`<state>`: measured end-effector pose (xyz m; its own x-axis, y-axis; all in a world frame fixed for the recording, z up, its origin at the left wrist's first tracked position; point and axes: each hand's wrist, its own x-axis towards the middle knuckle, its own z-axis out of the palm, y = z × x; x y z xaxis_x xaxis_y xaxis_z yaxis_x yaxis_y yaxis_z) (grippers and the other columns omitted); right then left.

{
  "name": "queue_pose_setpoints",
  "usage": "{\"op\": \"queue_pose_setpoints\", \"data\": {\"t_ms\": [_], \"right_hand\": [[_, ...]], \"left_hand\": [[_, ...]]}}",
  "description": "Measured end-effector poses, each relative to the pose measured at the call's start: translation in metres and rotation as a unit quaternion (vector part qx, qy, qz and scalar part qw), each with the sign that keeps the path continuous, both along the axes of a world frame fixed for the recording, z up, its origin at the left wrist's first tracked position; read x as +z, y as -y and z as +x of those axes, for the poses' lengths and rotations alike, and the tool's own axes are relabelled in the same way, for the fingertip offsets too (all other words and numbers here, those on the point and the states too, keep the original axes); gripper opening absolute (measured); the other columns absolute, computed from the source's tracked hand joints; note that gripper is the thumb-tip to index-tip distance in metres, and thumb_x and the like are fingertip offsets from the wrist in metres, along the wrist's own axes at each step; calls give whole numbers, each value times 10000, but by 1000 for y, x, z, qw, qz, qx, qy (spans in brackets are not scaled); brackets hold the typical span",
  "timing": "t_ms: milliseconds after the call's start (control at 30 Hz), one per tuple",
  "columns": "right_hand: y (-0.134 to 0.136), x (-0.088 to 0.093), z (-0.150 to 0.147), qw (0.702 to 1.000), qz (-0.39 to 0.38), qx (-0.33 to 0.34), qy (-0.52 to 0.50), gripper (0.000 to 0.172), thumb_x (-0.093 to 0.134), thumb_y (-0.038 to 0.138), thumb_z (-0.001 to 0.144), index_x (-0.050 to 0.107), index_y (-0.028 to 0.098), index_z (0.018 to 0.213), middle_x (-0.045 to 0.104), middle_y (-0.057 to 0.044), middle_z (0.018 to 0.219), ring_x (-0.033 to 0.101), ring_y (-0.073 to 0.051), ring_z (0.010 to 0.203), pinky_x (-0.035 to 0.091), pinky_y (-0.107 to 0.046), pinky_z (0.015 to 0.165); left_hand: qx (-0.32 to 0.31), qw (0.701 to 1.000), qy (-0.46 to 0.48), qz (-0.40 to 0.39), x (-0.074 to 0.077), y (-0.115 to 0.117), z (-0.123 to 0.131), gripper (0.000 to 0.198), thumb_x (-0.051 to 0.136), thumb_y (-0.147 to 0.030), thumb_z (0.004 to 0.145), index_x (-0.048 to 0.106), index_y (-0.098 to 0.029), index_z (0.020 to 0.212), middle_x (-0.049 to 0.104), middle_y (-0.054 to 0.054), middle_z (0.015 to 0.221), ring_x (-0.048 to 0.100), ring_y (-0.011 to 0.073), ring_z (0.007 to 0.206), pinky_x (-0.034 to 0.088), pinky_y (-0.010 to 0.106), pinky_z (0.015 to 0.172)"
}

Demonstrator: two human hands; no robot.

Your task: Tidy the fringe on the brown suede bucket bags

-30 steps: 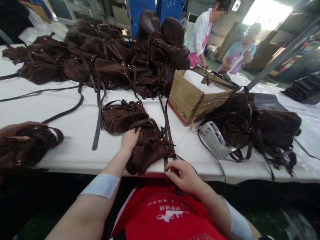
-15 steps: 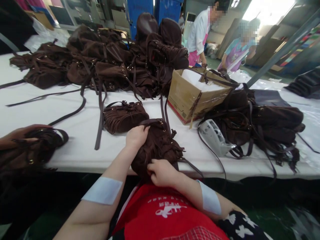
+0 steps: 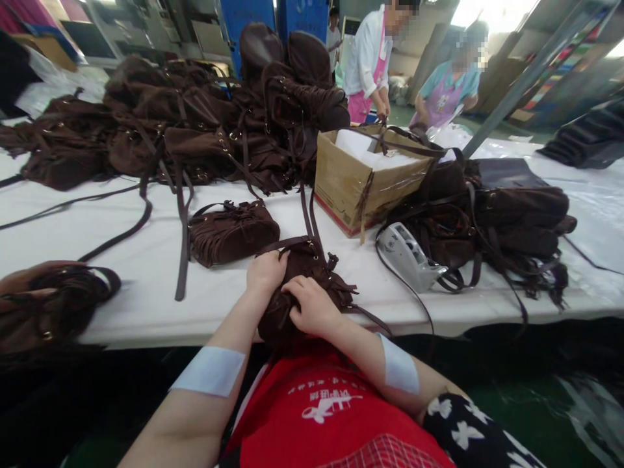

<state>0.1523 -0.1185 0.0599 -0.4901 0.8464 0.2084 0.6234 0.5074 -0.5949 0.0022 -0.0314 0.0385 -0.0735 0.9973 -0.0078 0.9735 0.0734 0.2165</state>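
Soft brown fringed bag point(image 3: 312, 265): under both hands, seemingly unfinished
Left hand point(image 3: 267, 270): fingers pinching its edge
Right hand point(image 3: 312, 305): fingers curled; cannot tell if pinching
Heaped brown bags point(image 3: 195, 142): untouched, stage unclear

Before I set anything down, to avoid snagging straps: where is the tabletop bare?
White tabletop shows between the handled bag, cardboard box and grey device; another patch lies between the broad strap and the left-edge bag. Crowded: beneath the bag pile at back and stacked bags right of the device.
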Motion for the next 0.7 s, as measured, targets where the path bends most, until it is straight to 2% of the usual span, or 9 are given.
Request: {"op": "queue_pose_setpoints", "data": {"t_ms": [133, 300, 433, 500, 567, 633, 700], "right_hand": [[-12, -20, -15, 999, -12, 13, 39, 255, 444, 62, 774, 607, 204, 910, 580, -35, 955, 553, -168, 888, 437, -266, 824], [0, -21, -7, 995, -25, 80, 55, 199, 454, 86, 776, 612, 205, 798, 594, -13, 845, 548, -153, 798, 413, -248, 741], [27, -14, 7, 980, -75, 169, 70, 193, 463, 87, 753, 617, 204, 745, 609, 5, 759, 545, -146, 727, 407, -249, 707], [42, -4, 16, 963, -104, 241, 65, 188, 476, 91, 742, 624, 205, 720, 613, 7, 742, 550, -144, 722, 416, -245, 715], [51, 11, 26, 953, -123, 273, 46, 195, 487, 99, 741, 644, 210, 774, 630, 1, 795, 565, -146, 754, 432, -242, 733], [48, 25, 30, 967, -111, 229, 16, 219, 492, 116, 770, 646, 214, 890, 638, -13, 885, 576, -154, 825, 444, -254, 782], [35, 30, 28, 987, -67, 145, -7, 257, 532, 160, 795, 621, 218, 1029, 618, -42, 1043, 557, -179, 978, 429, -299, 897]], "left_hand": [[11, 999, 23, -22, -16, 6, -6, 551, 269, -514, 933, 698, -168, 950, 721, 153, 953, 671, 281, 902, 498, 368, 797], [20, 998, 47, -38, -39, 7, -14, 570, 243, -527, 937, 684, -168, 972, 723, 148, 951, 675, 268, 905, 496, 348, 789], [18, 997, 62, -50, -48, -3, -17, 575, 260, -549, 928, 693, -171, 956, 726, 147, 955, 675, 262, 925, 493, 334, 802], [24, 996, 69, -59, -50, -7, -18, 579, 267, -562, 921, 697, -176, 965, 727, 147, 962, 676, 267, 926, 496, 335, 791], [29, 995, 74, -66, -51, -9, -19, 593, 260, -581, 915, 698, -186, 974, 729, 141, 969, 677, 267, 921, 499, 331, 771], [24, 994, 78, -67, -50, -8, -21, 612, 234, -594, 915, 695, -198, 983, 730, 127, 979, 676, 257, 927, 497, 318, 767], [13, 995, 78, -63, -49, -6, -21, 632, 211, -592, 920, 694, -190, 986, 729, 130, 976, 675, 256, 930, 494, 314, 771]]}}
